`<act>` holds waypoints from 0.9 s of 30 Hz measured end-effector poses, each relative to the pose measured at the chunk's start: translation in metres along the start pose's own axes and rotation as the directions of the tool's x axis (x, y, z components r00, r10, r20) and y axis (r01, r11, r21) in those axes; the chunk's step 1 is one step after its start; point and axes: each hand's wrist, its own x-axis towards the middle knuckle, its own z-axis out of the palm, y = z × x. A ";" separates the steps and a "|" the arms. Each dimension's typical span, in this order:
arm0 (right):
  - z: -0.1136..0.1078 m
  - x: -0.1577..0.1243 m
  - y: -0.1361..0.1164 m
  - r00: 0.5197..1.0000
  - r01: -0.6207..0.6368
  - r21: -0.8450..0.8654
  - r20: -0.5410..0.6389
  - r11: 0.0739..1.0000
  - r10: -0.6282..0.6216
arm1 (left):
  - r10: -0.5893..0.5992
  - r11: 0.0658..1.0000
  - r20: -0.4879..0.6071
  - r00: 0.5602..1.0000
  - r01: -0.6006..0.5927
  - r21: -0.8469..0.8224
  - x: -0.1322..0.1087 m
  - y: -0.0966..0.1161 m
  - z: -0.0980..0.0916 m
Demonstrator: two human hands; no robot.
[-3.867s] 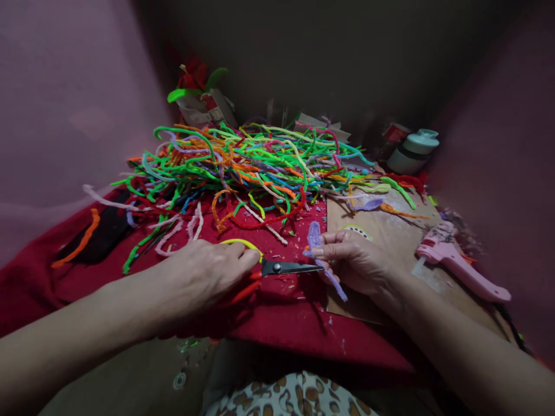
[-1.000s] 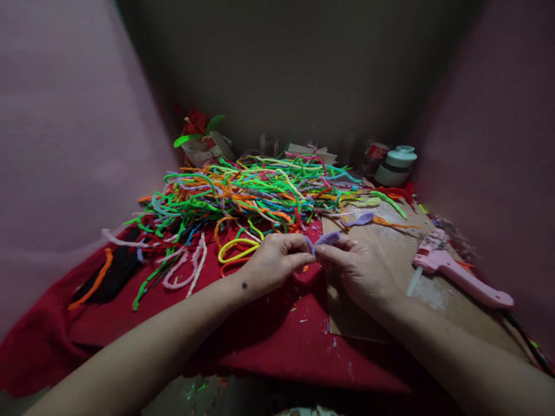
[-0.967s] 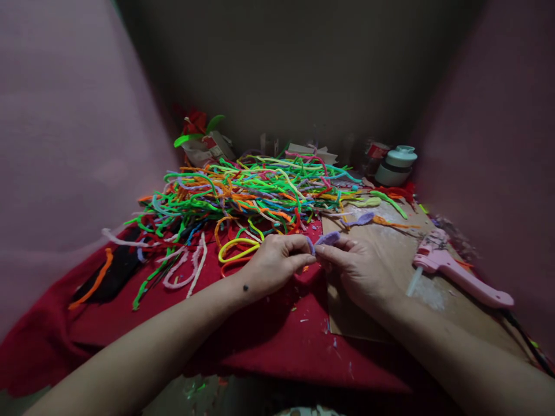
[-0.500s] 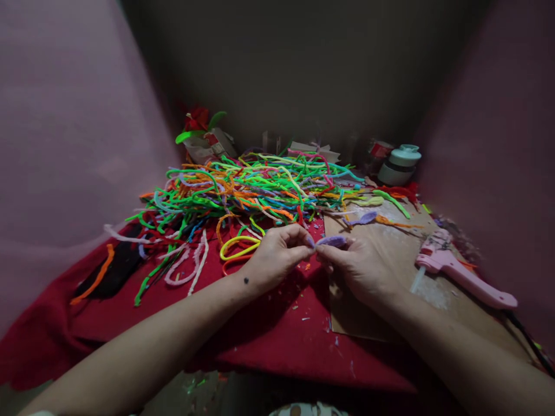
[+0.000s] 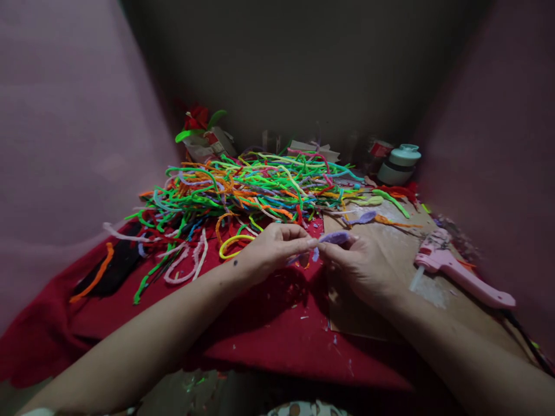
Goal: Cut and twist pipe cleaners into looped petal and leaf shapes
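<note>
Over the middle of the red cloth, my left hand and my right hand nearly meet at the fingertips. Between them is a purple pipe cleaner piece, flattened like a petal. My right thumb and fingers pinch its body. The left fingertips are closed on its thin end, and purple bits show just below them. How far the piece runs behind the left fingers is hidden. A yellow pipe cleaner loop lies just behind my left wrist.
A big heap of coloured pipe cleaners covers the table's back. Right of my hands, a pink glue gun rests on a cardboard sheet. Behind stands a jar with a mint lid. Scraps dot the red cloth.
My left fingers have shifted and straightened against the purple piece, and purple bits now show beneath them. The left wrist has moved slightly left, covering the orange loop. My right hand has barely moved.
</note>
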 end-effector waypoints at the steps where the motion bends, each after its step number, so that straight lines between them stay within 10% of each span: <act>1: 0.000 -0.001 -0.001 0.999 0.039 -0.073 -0.003 0.997 -0.040 | -0.054 0.997 0.048 0.997 0.056 -0.054 0.001 0.000 -0.001; 4: 0.001 -0.004 -0.002 0.987 0.154 -0.238 -0.014 0.959 -0.162 | -0.097 0.993 0.082 0.992 0.102 -0.059 0.002 -0.002 -0.001; 7: 0.002 -0.006 -0.003 0.971 0.211 -0.311 -0.040 0.927 -0.235 | 0.072 0.955 -0.024 0.997 -0.062 0.290 -0.001 -0.005 0.004; 10: 0.004 -0.005 -0.004 0.988 0.137 -0.226 -0.039 0.965 -0.149 | 0.498 0.446 0.075 0.864 -0.330 0.832 -0.007 -0.007 0.009; 13: 0.004 -0.002 -0.002 0.989 -0.128 0.135 0.087 0.983 0.117 | 0.677 -0.140 0.367 0.638 -0.378 0.915 -0.013 -0.007 0.009; 16: 0.003 0.001 0.000 0.926 -0.364 0.369 0.242 0.855 0.290 | 0.745 -0.279 0.436 0.505 -0.358 0.891 -0.013 -0.006 0.004; 18: 0.002 0.003 0.000 0.930 -0.359 0.414 0.239 0.836 0.280 | 0.795 -0.171 0.347 0.497 -0.366 0.915 -0.010 -0.007 0.000; 20: 0.001 0.003 -0.003 0.959 -0.273 0.418 0.196 0.867 0.207 | 0.813 0.168 0.101 0.573 -0.397 0.902 -0.004 -0.008 -0.005; 23: -0.001 0.001 -0.009 0.981 -0.141 0.312 0.169 0.940 0.091 | 0.459 0.846 -0.253 0.852 -0.331 0.419 0.005 -0.010 -0.010; 25: -0.003 -0.002 -0.011 0.984 -0.084 0.237 0.173 0.968 0.043 | 0.093 0.994 -0.159 0.983 -0.102 -0.047 0.009 -0.011 -0.012; 27: -0.004 -0.004 -0.011 0.984 -0.031 0.178 0.180 0.984 -0.002 | -0.113 0.937 0.080 0.990 0.133 -0.323 0.009 -0.015 -0.013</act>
